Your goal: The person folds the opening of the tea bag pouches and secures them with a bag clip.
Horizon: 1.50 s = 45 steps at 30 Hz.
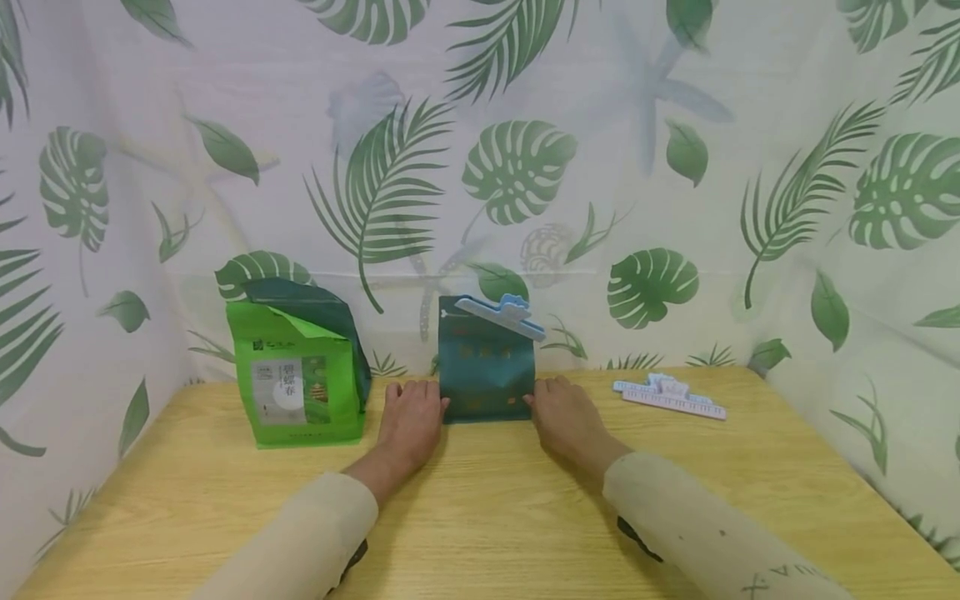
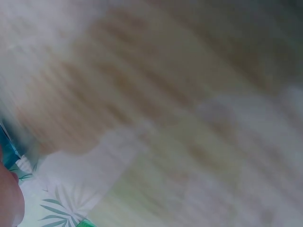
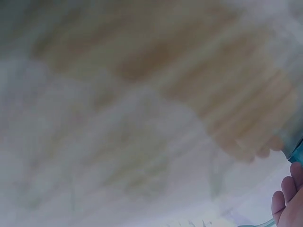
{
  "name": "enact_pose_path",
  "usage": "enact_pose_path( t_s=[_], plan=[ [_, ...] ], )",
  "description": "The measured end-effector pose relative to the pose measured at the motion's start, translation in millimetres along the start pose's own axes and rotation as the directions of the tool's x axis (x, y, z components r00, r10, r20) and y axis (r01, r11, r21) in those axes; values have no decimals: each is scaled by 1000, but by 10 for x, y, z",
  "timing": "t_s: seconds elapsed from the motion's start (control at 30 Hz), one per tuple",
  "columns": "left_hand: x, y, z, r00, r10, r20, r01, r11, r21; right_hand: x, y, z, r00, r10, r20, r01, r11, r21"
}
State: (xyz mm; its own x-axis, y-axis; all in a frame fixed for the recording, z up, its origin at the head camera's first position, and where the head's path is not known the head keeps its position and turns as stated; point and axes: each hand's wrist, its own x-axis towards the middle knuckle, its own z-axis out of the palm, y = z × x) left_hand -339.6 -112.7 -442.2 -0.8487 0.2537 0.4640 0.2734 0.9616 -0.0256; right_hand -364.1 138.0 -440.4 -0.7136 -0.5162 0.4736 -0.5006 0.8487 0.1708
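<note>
A dark teal tea bag (image 1: 487, 379) stands upright on the table. Across its top right corner sits a light blue clip (image 1: 504, 317), slanting down to the right. At the bag's lower left edge my left hand (image 1: 412, 423) grips it, thumb towards me. My right hand (image 1: 568, 418) holds the lower right edge the same way. Only a sliver of the bag (image 2: 6, 150) and part of the hand (image 2: 10, 201) show in the left wrist view. The right wrist view catches curled fingers (image 3: 289, 196) beside a teal corner; most of both wrist views is blurred tabletop reflection.
Left of my hands a bright green tea bag (image 1: 337, 392) stands in front of another dark teal bag (image 1: 322, 304). On the right, pale blue and pinkish clips (image 1: 669, 395) lie on the wooden table (image 1: 480, 517). A leaf-patterned cloth (image 1: 570, 250) hangs behind the table.
</note>
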Motion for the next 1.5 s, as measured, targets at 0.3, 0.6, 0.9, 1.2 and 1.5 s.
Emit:
enact_pose_path(
  t_s=[0.3, 0.6, 0.9, 1.2, 1.5],
  plan=[
    [66, -5, 49, 1000, -14, -6, 14, 1000, 1, 59, 32, 31, 1000, 4, -13, -4, 1000, 6],
    [142, -27, 107, 1000, -27, 6, 27, 1000, 3, 110, 48, 33, 999, 25, 28, -25, 1000, 6],
    [203, -30, 124, 998, -48, 36, 48, 999, 16, 159, 66, 78, 999, 35, 28, -35, 999, 20],
    [249, -42, 142, 995, -75, 69, 74, 997, 17, 208, 84, 112, 998, 39, 48, -40, 999, 24],
    [270, -61, 162, 997, -65, 45, 64, 998, 18, 239, 103, 127, 997, 40, 63, -43, 998, 40]
  ],
)
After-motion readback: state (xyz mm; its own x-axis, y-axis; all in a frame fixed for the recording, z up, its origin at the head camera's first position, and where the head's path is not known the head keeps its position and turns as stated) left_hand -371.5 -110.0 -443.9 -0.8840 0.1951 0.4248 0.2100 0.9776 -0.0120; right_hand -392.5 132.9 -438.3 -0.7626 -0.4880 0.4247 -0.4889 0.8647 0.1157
